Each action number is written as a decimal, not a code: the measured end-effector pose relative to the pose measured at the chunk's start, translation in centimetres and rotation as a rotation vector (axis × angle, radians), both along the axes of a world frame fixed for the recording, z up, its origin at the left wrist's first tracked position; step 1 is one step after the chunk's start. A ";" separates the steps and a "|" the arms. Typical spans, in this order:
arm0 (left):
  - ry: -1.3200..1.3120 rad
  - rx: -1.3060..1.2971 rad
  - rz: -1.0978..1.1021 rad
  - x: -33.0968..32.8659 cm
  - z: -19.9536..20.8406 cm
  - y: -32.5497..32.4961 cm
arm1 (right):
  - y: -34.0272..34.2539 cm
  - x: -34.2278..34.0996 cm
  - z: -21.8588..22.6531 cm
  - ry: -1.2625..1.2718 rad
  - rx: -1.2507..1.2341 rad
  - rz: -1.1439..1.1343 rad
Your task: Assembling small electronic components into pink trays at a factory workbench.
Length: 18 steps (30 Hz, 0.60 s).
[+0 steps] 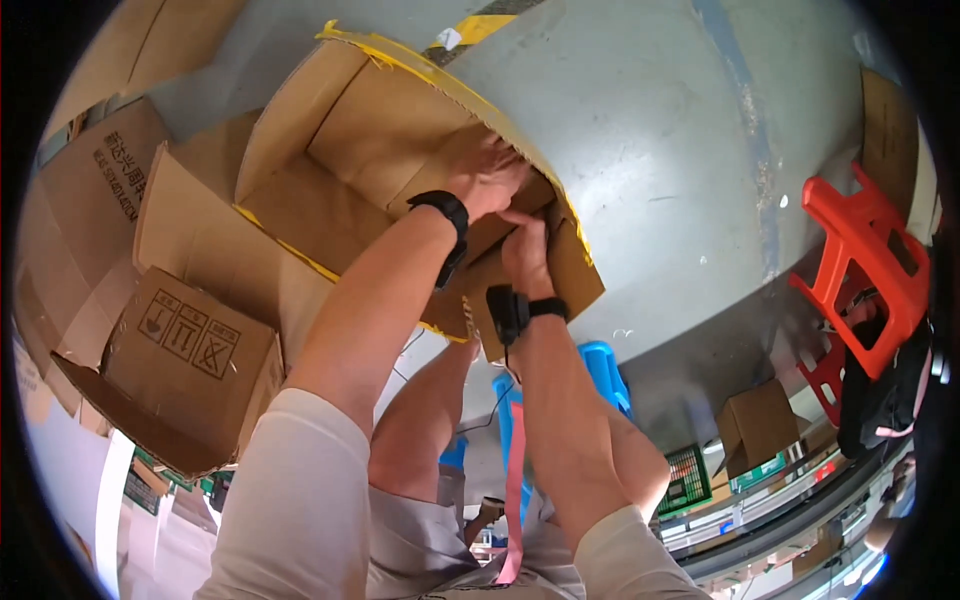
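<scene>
A large open cardboard box (375,115) with yellow tape along its edges lies in front of me, its inside facing up. Both my hands are down inside it, close to its right wall. My left hand (488,180) is against that wall, palm down, with slightly bent fingers partly apart and a little blurred. Just below it, my right hand (528,252) is closed near the box's near right corner. One of its digits points toward my left hand. Whatever my right hand grips, if anything, is hidden.
A smaller open carton (190,340) stands at the left, with a printed carton (105,190) behind it. Red plastic stools (870,270) stand at the right beside a black bag (875,410). A blue stool (605,375) is beneath me. A green crate (684,480) sits near the shelves.
</scene>
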State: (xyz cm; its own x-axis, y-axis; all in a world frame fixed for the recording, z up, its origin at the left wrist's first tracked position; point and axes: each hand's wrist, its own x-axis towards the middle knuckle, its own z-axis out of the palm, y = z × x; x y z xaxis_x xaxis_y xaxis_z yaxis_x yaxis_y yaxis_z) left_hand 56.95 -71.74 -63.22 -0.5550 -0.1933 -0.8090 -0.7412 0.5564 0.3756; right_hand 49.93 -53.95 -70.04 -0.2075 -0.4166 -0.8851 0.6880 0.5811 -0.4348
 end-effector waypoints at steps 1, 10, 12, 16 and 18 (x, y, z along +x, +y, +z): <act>0.024 -0.057 0.034 0.4 -0.2 -0.6 | -1.4 0.1 -0.2 -0.037 0.012 -0.074; -0.016 0.044 0.062 1.8 -0.4 -1.9 | -3.6 0.7 1.2 -0.112 -0.088 -0.138; 0.000 0.091 0.064 2.1 0.3 -1.8 | -2.7 0.3 0.4 -0.053 -0.111 -0.118; 0.254 0.149 0.351 4.2 3.4 -2.8 | -1.2 -1.2 -2.0 0.006 -0.186 -0.073; 0.193 0.156 0.381 5.4 4.6 -3.5 | -0.6 -1.8 -2.8 -0.096 -0.233 -0.071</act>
